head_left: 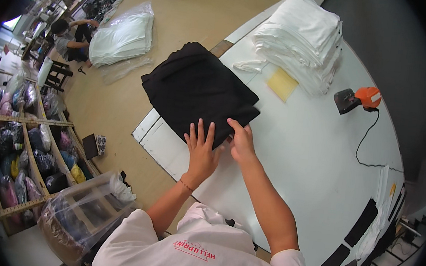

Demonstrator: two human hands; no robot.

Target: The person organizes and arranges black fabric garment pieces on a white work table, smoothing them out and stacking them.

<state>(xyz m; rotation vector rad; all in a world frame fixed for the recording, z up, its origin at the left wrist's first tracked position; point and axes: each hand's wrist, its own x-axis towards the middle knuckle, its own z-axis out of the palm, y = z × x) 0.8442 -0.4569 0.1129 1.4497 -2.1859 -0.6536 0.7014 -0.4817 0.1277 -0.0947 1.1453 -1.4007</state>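
Observation:
A folded black cloth piece (196, 88), perhaps a garment, lies at the left edge of the white table (291, 160), partly overhanging it. My left hand (202, 152) rests flat on its near part, fingers spread. At the near right corner, my right hand (241, 140) pinches the cloth's edge, thumb on top and the other fingers mostly hidden underneath. How many layers are between the fingers does not show.
A tall pile of white cloth (302, 37) stands at the table's far end, beside a yellow sheet (281, 84). An orange and black corded device (360, 99) sits on the right. Leftward are bagged shelves (24, 142), a floor bundle (122, 41) and a crouching person (71, 42).

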